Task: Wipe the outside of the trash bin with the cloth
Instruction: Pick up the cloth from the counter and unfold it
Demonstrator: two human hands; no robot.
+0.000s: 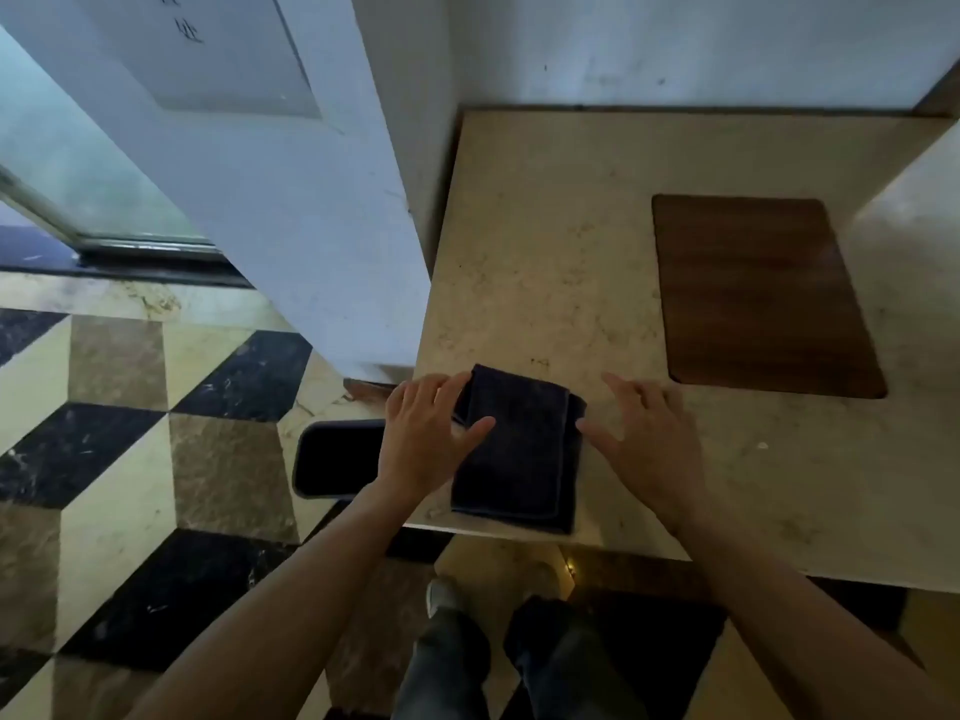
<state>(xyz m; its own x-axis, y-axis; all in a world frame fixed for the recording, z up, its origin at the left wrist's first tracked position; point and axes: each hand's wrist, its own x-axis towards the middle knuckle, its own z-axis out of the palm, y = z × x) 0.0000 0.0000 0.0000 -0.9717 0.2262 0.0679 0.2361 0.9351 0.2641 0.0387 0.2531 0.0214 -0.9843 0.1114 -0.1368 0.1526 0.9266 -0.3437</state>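
Note:
A dark folded cloth (519,454) lies flat near the front left corner of a beige stone counter (571,226). My left hand (428,433) rests at the cloth's left edge, fingers spread, its thumb lying on the fabric. My right hand (644,439) is flat on the counter just right of the cloth, fingers apart, thumb tip at the cloth's right edge. Neither hand grips the cloth. A dark trash bin (337,457) with a grey rim stands on the floor left of the counter, seen from above, partly hidden behind my left hand and forearm.
A brown wooden panel (763,293) is set into the counter at the right. A white pillar (311,200) rises behind the bin. The floor (130,407) has black, tan and cream tiles. My legs and shoes (493,641) are below the counter's front edge.

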